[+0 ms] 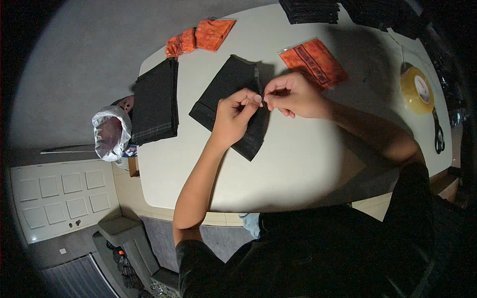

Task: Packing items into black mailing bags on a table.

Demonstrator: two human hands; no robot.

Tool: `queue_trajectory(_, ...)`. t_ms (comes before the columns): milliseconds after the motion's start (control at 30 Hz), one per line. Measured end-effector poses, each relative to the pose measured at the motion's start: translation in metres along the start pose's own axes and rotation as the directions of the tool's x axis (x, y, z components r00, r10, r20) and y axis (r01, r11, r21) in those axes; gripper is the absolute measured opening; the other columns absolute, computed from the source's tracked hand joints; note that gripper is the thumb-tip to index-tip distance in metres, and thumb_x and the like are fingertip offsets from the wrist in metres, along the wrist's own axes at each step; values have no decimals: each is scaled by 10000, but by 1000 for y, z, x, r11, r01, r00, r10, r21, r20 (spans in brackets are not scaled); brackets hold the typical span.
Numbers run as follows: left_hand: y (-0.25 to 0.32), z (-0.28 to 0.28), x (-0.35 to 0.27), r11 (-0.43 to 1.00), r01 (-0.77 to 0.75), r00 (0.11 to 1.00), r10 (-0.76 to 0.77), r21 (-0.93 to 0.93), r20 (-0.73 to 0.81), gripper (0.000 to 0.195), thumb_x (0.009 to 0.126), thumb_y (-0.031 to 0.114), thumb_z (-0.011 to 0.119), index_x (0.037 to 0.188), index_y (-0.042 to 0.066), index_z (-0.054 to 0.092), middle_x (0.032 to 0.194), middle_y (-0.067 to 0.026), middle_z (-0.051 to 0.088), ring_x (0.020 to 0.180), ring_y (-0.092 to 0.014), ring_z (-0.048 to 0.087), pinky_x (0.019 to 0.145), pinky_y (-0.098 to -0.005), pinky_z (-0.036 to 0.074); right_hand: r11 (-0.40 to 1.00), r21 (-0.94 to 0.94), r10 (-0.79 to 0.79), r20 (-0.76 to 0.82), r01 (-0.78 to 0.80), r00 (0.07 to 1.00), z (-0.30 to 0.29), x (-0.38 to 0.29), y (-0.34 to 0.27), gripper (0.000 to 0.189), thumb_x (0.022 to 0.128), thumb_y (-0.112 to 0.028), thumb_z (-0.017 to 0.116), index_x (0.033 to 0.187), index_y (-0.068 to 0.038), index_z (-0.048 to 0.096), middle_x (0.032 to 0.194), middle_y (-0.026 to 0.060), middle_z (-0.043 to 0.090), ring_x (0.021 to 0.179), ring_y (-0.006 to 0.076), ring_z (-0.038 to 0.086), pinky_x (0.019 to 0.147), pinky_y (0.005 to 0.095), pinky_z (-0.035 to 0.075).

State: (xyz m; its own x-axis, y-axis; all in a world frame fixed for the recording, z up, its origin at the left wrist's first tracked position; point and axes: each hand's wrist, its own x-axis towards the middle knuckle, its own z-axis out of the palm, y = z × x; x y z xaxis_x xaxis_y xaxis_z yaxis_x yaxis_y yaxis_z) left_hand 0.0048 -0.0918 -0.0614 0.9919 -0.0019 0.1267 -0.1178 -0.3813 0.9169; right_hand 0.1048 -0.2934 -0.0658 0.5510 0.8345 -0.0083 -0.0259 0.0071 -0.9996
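A flat black fabric piece (223,83), like a folded bag or pouch, lies aslant on the white table (186,171). My left hand (236,113) is over it, thumb and forefinger pinched together at its right edge. Close to the right of that, my right hand (292,97) also pinches with thumb and forefinger; what is between the fingertips is too small to tell. Just beyond my right hand lies an orange printed packet (313,61) in clear plastic.
A stack of black fabric pieces (154,102) sits at the left edge, with orange packets (214,35) above. More black stacks (309,11) lie at the far edge. On the right are a clear tape roll (417,91) and black-handled scissors (439,139). A plastic-lined bin (111,132) stands left.
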Motion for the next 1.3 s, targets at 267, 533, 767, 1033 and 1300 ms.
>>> queue_trajectory(267, 1, 0, 0, 999, 29, 1000, -29, -25, 2, 201, 1031, 178, 626, 903, 25, 651, 678, 83, 465, 593, -20, 397, 538, -219, 322, 1000, 5, -12, 6, 12, 1000, 1, 0, 1, 181, 976, -180, 677, 1013, -4, 694, 838, 56, 718, 533, 52, 569, 448, 231, 460)
queue_trajectory(533, 4, -2, 0, 998, 25, 999, -26, -50, -21, 177, 1025, 136, 608, 891, 26, 645, 703, 76, 492, 607, -19, 407, 543, -217, 326, 1000, 2, -8, -15, 8, 1000, 4, -2, -8, 82, 964, -50, 613, 915, 13, 635, 750, 33, 644, 516, 46, 545, 444, 219, 427)
queue_trajectory(767, 20, -44, 4, 1000, -27, 951, 21, -15, -307, 177, 961, 69, 522, 834, 15, 632, 767, 8, 606, 714, -65, 523, 652, -237, 415, 995, 94, -16, -100, 26, 995, 0, 0, -3, 88, 959, -26, 571, 883, 16, 560, 691, 39, 585, 484, 70, 531, 413, 245, 421)
queue_trajectory(1033, 12, -76, 3, 902, -366, 797, 176, -229, -578, 194, 960, 123, 472, 779, 79, 528, 670, 56, 437, 568, -39, 382, 499, -224, 274, 997, 74, 5, -268, 16, 963, 0, 4, 0, 84, 962, -31, 540, 889, 7, 522, 734, 65, 585, 469, 99, 541, 384, 264, 422)
queue_trajectory(1300, 23, -45, 0, 985, -132, 893, 165, 108, -419, 342, 866, 108, 789, 707, 64, 489, 662, 44, 498, 638, -51, 452, 568, -240, 377, 998, 40, -30, -267, 43, 963, -1, 4, 2, 143, 954, -89, 603, 863, 14, 561, 701, 55, 599, 497, 102, 570, 408, 267, 446)
